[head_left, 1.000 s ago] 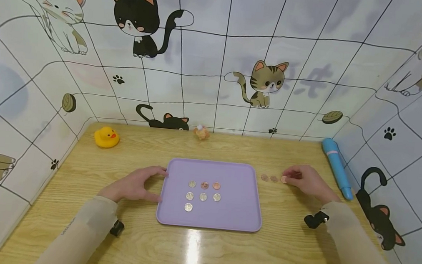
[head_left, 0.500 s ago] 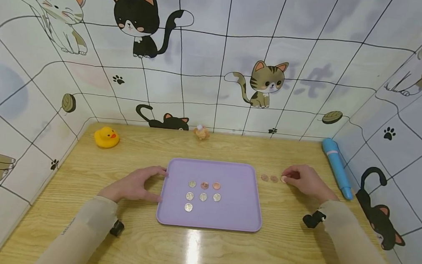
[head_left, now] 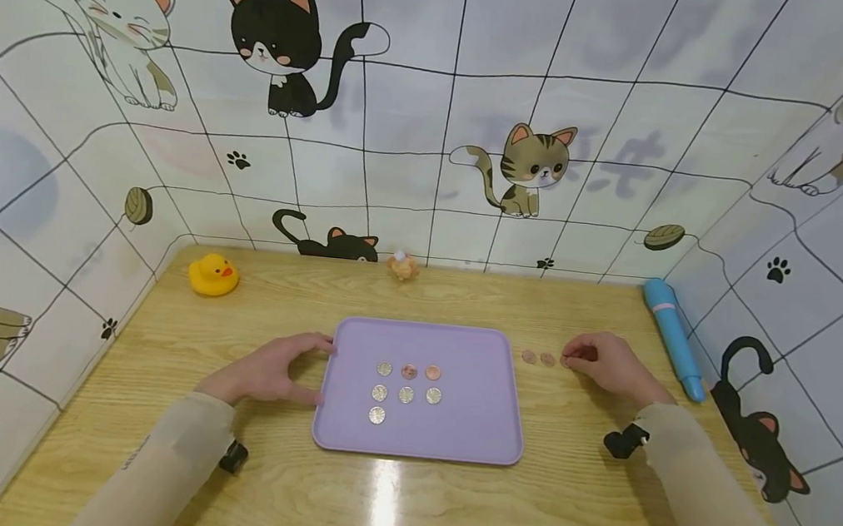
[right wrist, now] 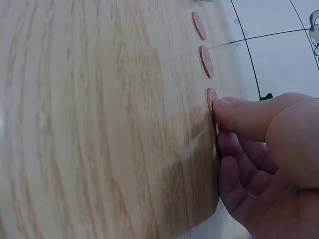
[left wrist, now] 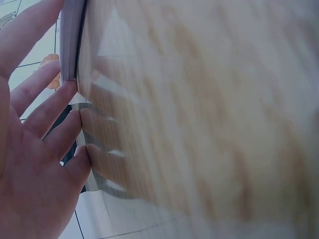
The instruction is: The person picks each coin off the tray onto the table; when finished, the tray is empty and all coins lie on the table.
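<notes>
A lilac tray (head_left: 474,435) lies on the wooden table, with several coins laid out in rows on it. Silver-coloured coins fill most places, such as one coin (head_left: 376,415) at the front; two in the back row look copper. My left hand (head_left: 272,369) touches the tray's left edge, fingers extended and thumb apart. Right of the tray, two copper coins (right wrist: 207,61) lie side by side. A third copper coin (right wrist: 212,103) continues their line, held at the table surface by the thumb and fingertips of my right hand (head_left: 608,364). The thumb covers part of it.
A yellow rubber duck (head_left: 213,275) stands at the back left. Against the back wall sits a small orange-brown figure (head_left: 402,265). A thick blue marker-shaped object (head_left: 674,339) lies along the right wall, just beyond my right hand. Cat-patterned walls enclose three sides.
My right hand has shifted very slightly left, and less of the coin at its fingertips shows. My left hand stays at the tray's edge. The head view has tilted a little.
</notes>
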`<move>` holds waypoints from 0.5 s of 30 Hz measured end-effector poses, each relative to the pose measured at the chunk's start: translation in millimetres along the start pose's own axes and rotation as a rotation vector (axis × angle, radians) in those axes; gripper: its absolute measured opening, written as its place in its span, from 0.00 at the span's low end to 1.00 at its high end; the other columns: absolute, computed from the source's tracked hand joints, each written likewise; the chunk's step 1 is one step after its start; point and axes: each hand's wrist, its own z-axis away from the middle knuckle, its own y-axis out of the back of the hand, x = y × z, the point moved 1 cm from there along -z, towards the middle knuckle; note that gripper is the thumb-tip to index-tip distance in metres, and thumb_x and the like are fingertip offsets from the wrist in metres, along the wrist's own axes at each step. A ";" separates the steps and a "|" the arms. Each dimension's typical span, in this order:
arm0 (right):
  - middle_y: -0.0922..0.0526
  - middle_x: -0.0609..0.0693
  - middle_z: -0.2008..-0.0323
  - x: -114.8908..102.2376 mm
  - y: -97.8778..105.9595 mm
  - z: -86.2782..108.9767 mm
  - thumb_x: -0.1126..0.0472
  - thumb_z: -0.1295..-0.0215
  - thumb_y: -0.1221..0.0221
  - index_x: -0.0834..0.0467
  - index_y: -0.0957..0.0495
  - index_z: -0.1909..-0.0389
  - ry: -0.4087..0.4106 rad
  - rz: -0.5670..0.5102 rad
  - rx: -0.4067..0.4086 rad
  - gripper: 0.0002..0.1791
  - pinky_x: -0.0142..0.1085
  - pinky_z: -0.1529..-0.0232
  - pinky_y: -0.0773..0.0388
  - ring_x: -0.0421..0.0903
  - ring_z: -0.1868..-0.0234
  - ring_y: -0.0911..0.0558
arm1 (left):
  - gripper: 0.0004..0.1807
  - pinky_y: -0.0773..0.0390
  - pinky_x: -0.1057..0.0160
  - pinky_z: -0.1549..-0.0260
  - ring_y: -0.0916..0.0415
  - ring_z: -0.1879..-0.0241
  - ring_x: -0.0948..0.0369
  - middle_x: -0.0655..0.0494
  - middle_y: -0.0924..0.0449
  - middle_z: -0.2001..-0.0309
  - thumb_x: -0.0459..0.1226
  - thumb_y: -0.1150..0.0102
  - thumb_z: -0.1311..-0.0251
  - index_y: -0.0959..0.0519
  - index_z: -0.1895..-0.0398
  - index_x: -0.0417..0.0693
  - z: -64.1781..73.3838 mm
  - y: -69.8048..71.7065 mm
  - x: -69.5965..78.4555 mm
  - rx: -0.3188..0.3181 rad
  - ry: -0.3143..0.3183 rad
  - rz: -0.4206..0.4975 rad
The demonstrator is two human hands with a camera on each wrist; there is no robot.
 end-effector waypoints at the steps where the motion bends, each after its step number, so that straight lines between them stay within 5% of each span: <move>1: 0.12 0.46 0.64 -0.2 0.1 0.1 0.64 0.31 0.32 0.58 0.13 0.57 0.000 0.000 0.000 0.04 0.37 0.59 0.18 0.43 0.63 0.17 | 0.41 0.41 0.34 0.25 0.36 0.24 0.43 0.50 0.29 0.25 0.53 0.18 0.49 0.25 0.32 0.56 0.0 -0.2 -0.4 0.001 -0.002 0.000; 15: 0.12 0.47 0.64 -2.0 1.7 0.6 0.64 0.30 0.32 0.59 0.13 0.57 -0.001 -0.029 -0.016 0.04 0.35 0.60 0.18 0.42 0.63 0.17 | 0.42 0.42 0.33 0.24 0.38 0.24 0.42 0.50 0.31 0.24 0.54 0.18 0.50 0.25 0.31 0.57 0.1 -0.5 -0.7 -0.003 0.024 -0.006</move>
